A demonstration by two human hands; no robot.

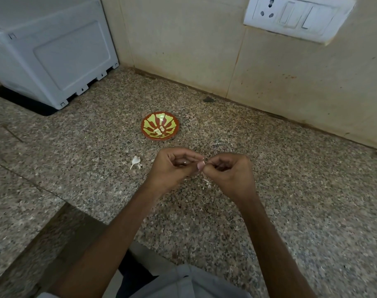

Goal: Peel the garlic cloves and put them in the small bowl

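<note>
Over the desk (226,222), fingers (183,154) of left hand (172,168) and right hand (228,172) pinch one unfinished clove (201,166); several peeled cloves (159,131) lie in the bowl (148,122).

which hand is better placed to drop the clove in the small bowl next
Left, probably. The left hand is nearer the small bowl, which sits ahead and left of both hands; the right hand would have to reach across. Both grips pinch the clove, so either could carry it.

Smooth, speckled granite worktop (269,211), faint sheen. Beyond the left grip (174,166), small bowl (170,123), glossy glaze. Left of it, dry papery garlic skin (135,161). Far left, matt white plastic box (54,50).
</note>
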